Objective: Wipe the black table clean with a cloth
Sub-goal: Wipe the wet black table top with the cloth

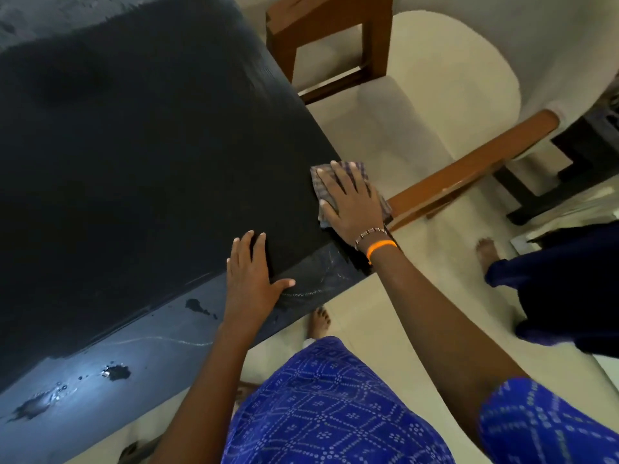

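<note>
The black table (140,155) fills the left and middle of the head view, with a dry matte top and a glossy wet strip with scratches along its near edge. My right hand (351,202) lies flat, fingers spread, pressing a checked cloth (360,170) onto the table's right corner edge. Bead and orange bands circle that wrist. My left hand (254,276) rests flat on the near edge of the table, fingers apart, holding nothing, a little left of the cloth.
A wooden chair with a white cushion (435,95) stands close to the table's right side. Another person's bare foot (485,254) and dark blue clothing (569,289) are at the right. Pale floor tiles (418,272) lie below.
</note>
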Demonstrator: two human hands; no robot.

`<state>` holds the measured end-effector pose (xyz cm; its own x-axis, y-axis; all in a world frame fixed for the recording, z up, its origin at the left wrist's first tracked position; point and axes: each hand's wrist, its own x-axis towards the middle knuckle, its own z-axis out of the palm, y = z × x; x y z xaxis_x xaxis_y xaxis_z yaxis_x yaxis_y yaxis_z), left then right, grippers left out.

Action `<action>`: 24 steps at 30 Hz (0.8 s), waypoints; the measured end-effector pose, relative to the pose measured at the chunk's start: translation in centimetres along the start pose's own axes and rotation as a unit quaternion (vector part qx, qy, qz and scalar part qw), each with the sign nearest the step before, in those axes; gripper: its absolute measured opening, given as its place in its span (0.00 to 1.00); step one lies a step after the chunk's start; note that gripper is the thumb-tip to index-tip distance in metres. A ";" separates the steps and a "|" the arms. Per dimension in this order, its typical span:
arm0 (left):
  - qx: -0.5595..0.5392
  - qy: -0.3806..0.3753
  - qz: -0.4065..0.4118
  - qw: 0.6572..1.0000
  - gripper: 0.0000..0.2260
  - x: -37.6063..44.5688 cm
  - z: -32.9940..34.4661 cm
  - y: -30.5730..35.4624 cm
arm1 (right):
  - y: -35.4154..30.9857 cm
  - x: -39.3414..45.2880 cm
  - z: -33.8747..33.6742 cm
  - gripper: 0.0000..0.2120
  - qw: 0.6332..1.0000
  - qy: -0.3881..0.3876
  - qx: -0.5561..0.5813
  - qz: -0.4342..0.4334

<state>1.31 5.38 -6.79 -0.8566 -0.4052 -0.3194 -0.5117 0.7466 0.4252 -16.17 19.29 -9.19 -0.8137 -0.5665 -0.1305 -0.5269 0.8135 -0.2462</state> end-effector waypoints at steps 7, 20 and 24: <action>0.026 -0.012 0.036 0.999 0.40 -1.4 -0.2 -0.4 | 2.2 -9.6 1.4 0.27 0.999 0.027 -0.020 0.036; 0.036 -0.035 -0.013 0.999 0.51 -8.9 -2.4 -8.1 | -16.3 -11.9 6.4 0.27 0.994 0.019 -0.025 -0.103; 0.029 -0.019 -0.048 0.998 0.52 -10.2 -2.7 -10.0 | -18.8 -12.5 7.6 0.26 0.982 -0.002 -0.006 -0.189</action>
<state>15.02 0.64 -5.45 -0.8007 -0.4561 -0.3884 -0.5849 0.7352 0.3425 5.78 10.05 -10.19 -0.5581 -0.8290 -0.0366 -0.7941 0.5464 -0.2661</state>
